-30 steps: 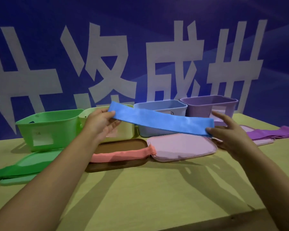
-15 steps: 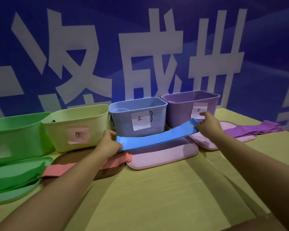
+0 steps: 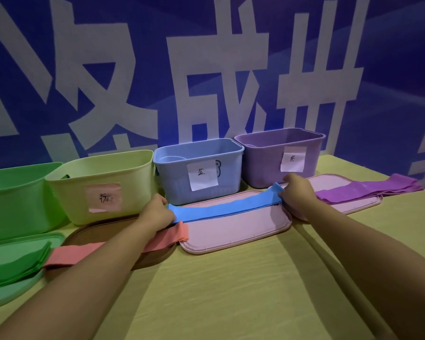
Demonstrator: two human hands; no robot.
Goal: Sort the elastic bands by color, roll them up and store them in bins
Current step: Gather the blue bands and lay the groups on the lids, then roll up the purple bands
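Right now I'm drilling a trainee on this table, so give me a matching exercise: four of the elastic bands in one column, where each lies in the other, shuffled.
Bands:
1. blue band
2. pink band
3. green bands
4. purple bands

Places:
A. on the green lid, far left
B. across the brown lid
C. on the far-right pink lid
D. stretched over the middle pink lid, an end held by the left hand and the right hand

Pairs: 1-D, 2-B, 3-A, 4-C
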